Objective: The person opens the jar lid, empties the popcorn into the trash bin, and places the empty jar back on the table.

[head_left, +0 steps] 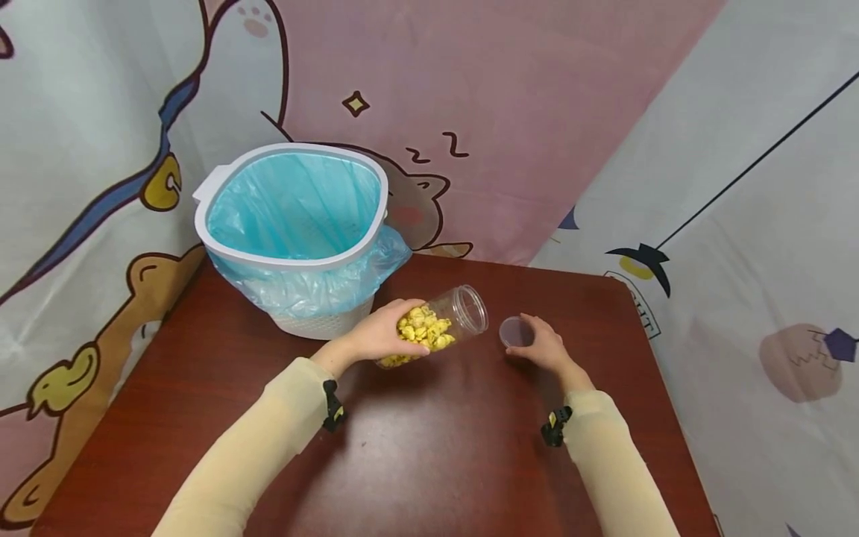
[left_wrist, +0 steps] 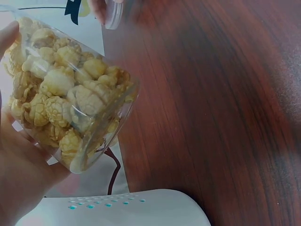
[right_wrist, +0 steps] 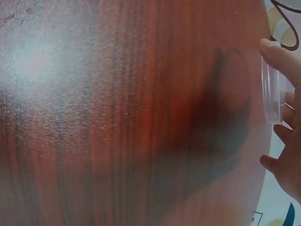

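My left hand (head_left: 385, 332) grips a clear plastic jar (head_left: 441, 307) around its lower half. Yellow popcorn (head_left: 424, 328) fills the part of the jar nearest the hand. The jar tilts, its uncovered mouth facing right and a little upward. In the left wrist view the popcorn (left_wrist: 61, 84) shows through the clear wall. My right hand (head_left: 545, 344) pinches a round clear lid (head_left: 517, 333) by its edge, just right of the jar's mouth and apart from it. The right wrist view shows the lid (right_wrist: 271, 89) edge-on between thumb and fingers.
A white bin (head_left: 322, 326) lined with a blue plastic bag (head_left: 295, 201) stands at the back left of the brown wooden table (head_left: 429, 462). Behind the table hangs a cartoon-printed cloth (head_left: 496, 112), which also covers the sides.
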`<state>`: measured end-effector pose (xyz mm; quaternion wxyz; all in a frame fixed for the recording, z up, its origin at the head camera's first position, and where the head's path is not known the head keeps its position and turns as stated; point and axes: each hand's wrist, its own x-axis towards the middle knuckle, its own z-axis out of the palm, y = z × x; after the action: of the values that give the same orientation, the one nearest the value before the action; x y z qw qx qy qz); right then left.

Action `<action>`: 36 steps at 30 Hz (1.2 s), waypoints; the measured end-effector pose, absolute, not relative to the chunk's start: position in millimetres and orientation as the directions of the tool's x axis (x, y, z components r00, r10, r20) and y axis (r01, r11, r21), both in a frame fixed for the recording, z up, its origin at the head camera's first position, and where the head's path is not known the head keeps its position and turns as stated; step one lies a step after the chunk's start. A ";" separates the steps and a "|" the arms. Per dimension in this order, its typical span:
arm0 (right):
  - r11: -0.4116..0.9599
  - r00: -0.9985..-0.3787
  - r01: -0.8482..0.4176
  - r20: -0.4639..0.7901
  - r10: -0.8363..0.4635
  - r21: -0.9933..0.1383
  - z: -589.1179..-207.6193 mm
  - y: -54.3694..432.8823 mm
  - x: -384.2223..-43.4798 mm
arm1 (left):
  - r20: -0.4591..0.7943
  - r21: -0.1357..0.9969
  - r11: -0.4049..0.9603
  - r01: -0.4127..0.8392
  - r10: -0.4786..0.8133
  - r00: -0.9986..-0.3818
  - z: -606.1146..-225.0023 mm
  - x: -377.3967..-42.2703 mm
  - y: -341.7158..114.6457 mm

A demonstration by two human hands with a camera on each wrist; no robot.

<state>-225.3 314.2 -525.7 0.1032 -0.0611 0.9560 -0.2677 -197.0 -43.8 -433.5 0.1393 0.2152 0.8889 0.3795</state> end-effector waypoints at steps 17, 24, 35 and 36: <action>0.884 -0.968 -0.056 -0.192 -0.162 -0.463 -542.8 325.2 -221.3 | -0.058 0.716 0.624 0.312 0.499 -0.865 -434.5 -197.1 -45.8; 0.857 -0.970 -0.082 -0.156 -0.185 -0.509 -542.7 324.2 -217.5 | -0.064 0.714 0.630 0.306 0.494 -0.867 -434.9 -196.2 -47.1; 0.864 -0.971 0.029 -0.219 -0.095 -0.503 -514.7 317.0 -231.5 | -0.022 0.703 0.614 0.357 0.522 -0.853 -429.9 -188.2 -59.0; 0.859 -0.972 0.033 -0.218 -0.092 -0.510 -510.2 314.4 -232.6 | -0.019 0.705 0.612 0.358 0.521 -0.853 -429.6 -187.5 -60.5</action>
<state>-232.6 314.4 -510.2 0.1182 -0.0152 0.9569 -0.2647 -187.5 -60.5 -429.6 0.1118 0.2468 0.8909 0.3647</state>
